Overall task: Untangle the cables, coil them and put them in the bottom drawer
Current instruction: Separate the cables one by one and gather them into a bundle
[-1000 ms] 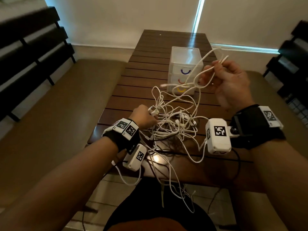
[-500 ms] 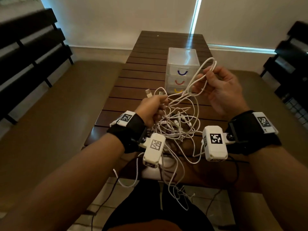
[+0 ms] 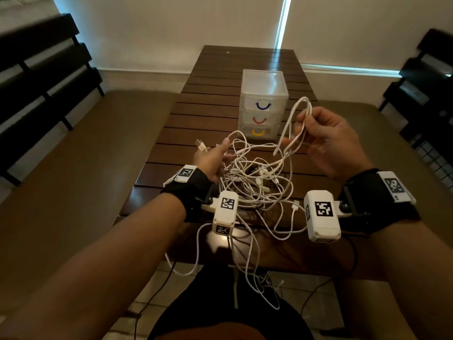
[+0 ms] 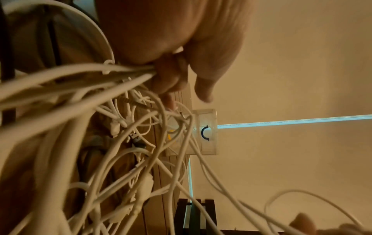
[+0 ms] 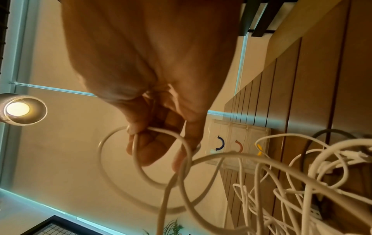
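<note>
A tangle of white cables (image 3: 257, 177) lies on the near half of the slatted wooden table (image 3: 220, 82); some strands hang over its near edge. My left hand (image 3: 220, 153) grips a bundle of strands at the tangle's left side, seen running into the left hand (image 4: 177, 82), and a USB plug (image 3: 201, 145) sticks out beside it. My right hand (image 3: 296, 133), raised right of the tangle, pinches loops of one cable (image 3: 302, 111); these loops (image 5: 145, 167) show under the right hand (image 5: 161, 143). The clear drawer unit (image 3: 264, 104) stands behind, its yellow-handled bottom drawer (image 3: 257, 133) closed.
Padded benches (image 3: 85, 155) flank the table on both sides, with dark slatted backs. A thin black cable (image 3: 353, 251) runs over the table's near right edge. The far end of the table lies behind the drawer unit. A lit lamp (image 5: 18, 109) hangs overhead.
My left hand has risen off the tangle, lifting strands, and its index finger now stretches out. My right hand has dropped slightly, still holding the loops.
</note>
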`<state>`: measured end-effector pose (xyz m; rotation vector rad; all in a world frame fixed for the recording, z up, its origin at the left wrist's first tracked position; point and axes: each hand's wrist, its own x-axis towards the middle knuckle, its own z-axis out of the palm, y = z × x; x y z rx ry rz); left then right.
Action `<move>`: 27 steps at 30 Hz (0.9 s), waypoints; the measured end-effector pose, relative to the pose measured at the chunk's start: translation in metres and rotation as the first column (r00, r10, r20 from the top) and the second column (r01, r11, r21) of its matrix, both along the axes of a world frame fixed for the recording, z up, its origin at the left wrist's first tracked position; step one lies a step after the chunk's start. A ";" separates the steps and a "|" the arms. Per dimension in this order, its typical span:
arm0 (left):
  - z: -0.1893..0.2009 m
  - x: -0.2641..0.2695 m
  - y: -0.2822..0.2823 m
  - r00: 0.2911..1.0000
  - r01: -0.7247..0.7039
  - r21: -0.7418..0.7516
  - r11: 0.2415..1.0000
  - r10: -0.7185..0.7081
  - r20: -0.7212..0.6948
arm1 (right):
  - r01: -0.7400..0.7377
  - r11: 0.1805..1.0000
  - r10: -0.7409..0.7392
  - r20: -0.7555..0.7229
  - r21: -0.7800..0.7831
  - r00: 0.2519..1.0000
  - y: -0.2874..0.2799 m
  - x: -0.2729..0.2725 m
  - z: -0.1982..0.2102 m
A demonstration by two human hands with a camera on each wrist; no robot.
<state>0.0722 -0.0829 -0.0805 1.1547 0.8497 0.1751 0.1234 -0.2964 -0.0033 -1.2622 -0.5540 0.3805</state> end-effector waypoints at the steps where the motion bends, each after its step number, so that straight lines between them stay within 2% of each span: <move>1: 0.001 -0.001 -0.001 0.999 0.048 -0.004 0.999 -0.048 -0.020 | -0.006 1.000 0.006 -0.007 -0.010 1.000 -0.002 0.000 -0.001; 5: 0.004 -0.005 -0.003 0.957 0.254 0.153 0.955 -0.226 -0.180 | -0.008 1.000 0.007 -0.031 -0.021 0.999 -0.004 0.002 -0.005; 7: 0.001 -0.006 -0.002 0.934 0.321 0.162 0.933 -0.283 -0.217 | -0.008 1.000 0.006 -0.039 -0.029 0.999 -0.006 0.001 -0.005; 13: -0.001 -0.011 -0.004 0.947 0.320 0.129 0.938 -0.312 -0.079 | 0.019 0.989 -0.023 -0.028 -0.146 0.999 -0.011 -0.002 -0.006; 15: -0.002 -0.010 -0.003 0.955 0.292 0.164 0.942 -0.295 -0.007 | 0.072 0.967 -0.076 -0.007 -0.243 0.997 -0.012 0.000 -0.007; 17: -0.001 -0.009 -0.002 0.971 0.191 0.269 0.944 -0.222 0.086 | 0.184 0.889 -0.174 0.063 -0.420 0.983 -0.009 0.004 -0.010; 19: 0.003 -0.008 0.000 0.970 0.107 0.377 0.920 -0.179 0.162 | 0.347 0.721 -0.267 0.221 -0.600 0.938 -0.007 0.011 -0.015; 21: 0.011 -0.010 -0.001 0.956 0.041 0.457 0.889 -0.168 0.241 | 0.519 0.554 -0.332 0.399 -0.651 0.855 -0.005 0.015 -0.016; 22: 0.017 -0.012 -0.003 0.945 0.021 0.496 0.868 -0.179 0.272 | 0.576 0.539 -0.330 0.475 -0.614 0.815 -0.003 0.013 -0.013; 23: 0.021 -0.012 -0.004 0.935 0.024 0.530 0.847 -0.206 0.288 | 0.602 0.566 -0.299 0.541 -0.563 0.786 0.000 0.007 -0.008; 25: 0.031 -0.016 -0.010 0.904 0.079 0.577 0.813 -0.302 0.303 | 0.560 0.631 -0.120 0.646 -0.536 0.754 0.013 -0.004 -0.001; 27: 0.042 -0.021 -0.017 0.871 0.135 0.572 0.809 -0.373 0.321 | 0.495 0.613 0.115 0.690 -0.616 0.715 0.026 -0.014 -0.001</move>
